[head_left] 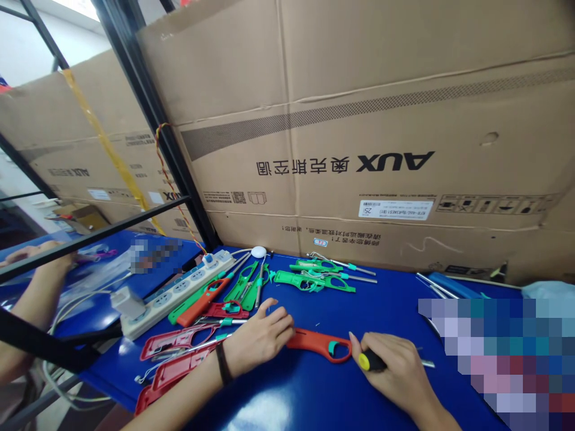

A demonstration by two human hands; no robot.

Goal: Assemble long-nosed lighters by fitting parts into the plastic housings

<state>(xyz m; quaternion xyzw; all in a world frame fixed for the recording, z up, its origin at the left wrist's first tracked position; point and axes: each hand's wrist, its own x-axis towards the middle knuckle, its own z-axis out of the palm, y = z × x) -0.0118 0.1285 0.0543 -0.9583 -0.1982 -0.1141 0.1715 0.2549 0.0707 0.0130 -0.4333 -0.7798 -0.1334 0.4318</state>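
Note:
My left hand (262, 336) rests on the blue table (386, 311), its curled fingers closed on the long end of an orange-red lighter shell (320, 345) lying flat. My right hand (395, 368) sits just right of the shell's handle loop, fingers wrapped round a screwdriver (369, 361) with a black and yellow handle; its metal shaft sticks out to the right. A black band circles my left wrist.
Green lighter shells (314, 276) and red ones (179, 353) lie scattered behind and left of my hands. A white power strip (179, 293) lies at left. Large cardboard boxes (359, 131) wall the back. Another person's arm (36, 287) shows at far left.

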